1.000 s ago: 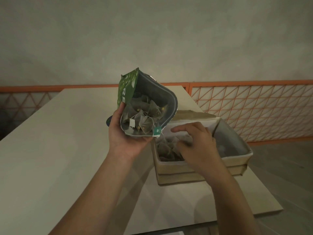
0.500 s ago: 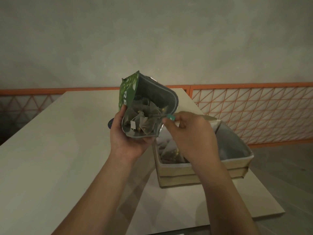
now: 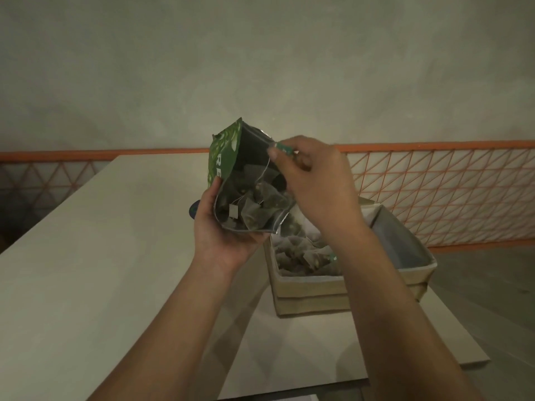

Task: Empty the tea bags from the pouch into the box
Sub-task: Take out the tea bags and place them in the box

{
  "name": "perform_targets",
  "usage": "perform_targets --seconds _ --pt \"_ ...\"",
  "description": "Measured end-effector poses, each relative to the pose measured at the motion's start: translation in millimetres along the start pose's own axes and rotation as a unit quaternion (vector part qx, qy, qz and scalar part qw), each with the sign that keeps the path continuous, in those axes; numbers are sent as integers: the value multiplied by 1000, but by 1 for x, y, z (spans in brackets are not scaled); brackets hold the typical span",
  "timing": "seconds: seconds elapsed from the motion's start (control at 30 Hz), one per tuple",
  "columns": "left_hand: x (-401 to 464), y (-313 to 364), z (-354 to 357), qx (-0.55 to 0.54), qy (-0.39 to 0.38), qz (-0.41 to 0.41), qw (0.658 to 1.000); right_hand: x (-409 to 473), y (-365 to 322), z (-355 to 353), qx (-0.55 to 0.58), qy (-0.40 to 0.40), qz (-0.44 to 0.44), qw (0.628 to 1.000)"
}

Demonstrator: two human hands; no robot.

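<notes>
My left hand (image 3: 223,230) grips a green pouch (image 3: 224,157) from below, its silver-lined mouth open toward me. Several pyramid tea bags (image 3: 254,206) lie inside the pouch. My right hand (image 3: 315,180) pinches a teal tag (image 3: 282,149) at the pouch's upper rim, and a thin string runs from the tag down to a tea bag in the pouch. Just right of the pouch, a beige box (image 3: 312,293) stands open on the table with several tea bags (image 3: 301,253) in its left part. My right forearm hides part of the box.
The pale table (image 3: 101,256) stretches left and toward me; its right edge runs close beside the box. An orange lattice railing (image 3: 434,192) stands behind, in front of a grey wall. A dark blue object (image 3: 194,209) peeks out behind my left hand.
My right hand rose from the box to the pouch mouth, pinched a teal tag and lifted it, drawing the string taut. The pouch stayed in my left hand.
</notes>
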State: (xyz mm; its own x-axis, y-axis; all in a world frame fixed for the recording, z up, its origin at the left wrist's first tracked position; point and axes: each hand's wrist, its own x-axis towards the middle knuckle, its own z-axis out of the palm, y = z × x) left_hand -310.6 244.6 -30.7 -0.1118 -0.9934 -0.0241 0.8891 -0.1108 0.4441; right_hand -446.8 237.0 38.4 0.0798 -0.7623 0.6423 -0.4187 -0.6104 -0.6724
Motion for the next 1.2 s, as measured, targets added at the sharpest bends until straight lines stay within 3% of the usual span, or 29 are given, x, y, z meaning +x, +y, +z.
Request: perform_targets --seconds 0.33,0.53,0.7,0.8,0.93,1.03,1.13,1.2 --pt "4 1 -3 -4 -8 -9 1000 -3 -3 -40 229 89 10 969" --pt "3 -1 -2 -6 -26 -9 1000 -7 23 -62 197 73 57 976" --pt "5 -4 -1 -27 -17 -3 999 -14 59 -71 128 25 109 985" --pt "6 -6 -2 -29 -15 3 999 -19 85 -72 16 -2 115 993" --pt "5 -8 2 -25 -12 12 1000 -28 108 -68 -144 -63 128 979" --pt "3 -8 4 -28 -7 17 999 -31 109 -60 -166 -62 131 975" --pt "4 -8 4 -10 -6 18 1000 -33 104 -53 -133 -200 189 952" --pt "3 -8 4 -9 -10 14 1000 -34 104 -51 -157 -306 232 910"
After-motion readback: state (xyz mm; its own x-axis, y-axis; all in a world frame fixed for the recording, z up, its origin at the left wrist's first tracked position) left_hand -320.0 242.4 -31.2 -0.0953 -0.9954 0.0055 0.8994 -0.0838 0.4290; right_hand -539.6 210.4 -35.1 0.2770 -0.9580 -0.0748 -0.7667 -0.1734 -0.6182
